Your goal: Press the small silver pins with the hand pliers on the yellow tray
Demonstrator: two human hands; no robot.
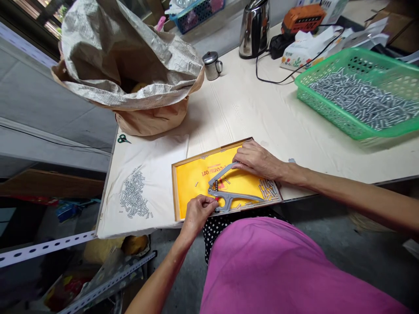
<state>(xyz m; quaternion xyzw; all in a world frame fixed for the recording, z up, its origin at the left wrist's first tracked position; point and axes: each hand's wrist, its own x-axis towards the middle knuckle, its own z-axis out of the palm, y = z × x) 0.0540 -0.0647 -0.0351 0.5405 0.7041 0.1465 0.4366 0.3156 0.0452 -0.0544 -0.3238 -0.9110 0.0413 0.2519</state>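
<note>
Over a shallow box (174, 192) lined with yellow printed sheet lie grey spring-loaded hand pliers (229, 197), their handles spread apart. My right hand (257, 160) is closed around the end of the upper handle. At the jaw end, my left hand (198, 212) pinches with thumb and forefinger beside a small red part of the tool; whatever is between the fingertips is too small to make out. Small metal pins (267, 190) are heaped in the box's right corner, and a few lie loose on the yellow sheet. A larger pile of metal pins (133, 195) rests on the white cloth to the left.
A big woven sack (150, 115) stands at the back left, with small scissors (123, 139) near it. Behind are a lidded steel mug (212, 66) and a kettle (254, 29) near a black cable. A green basket (343, 124) of metal pins sits at right.
</note>
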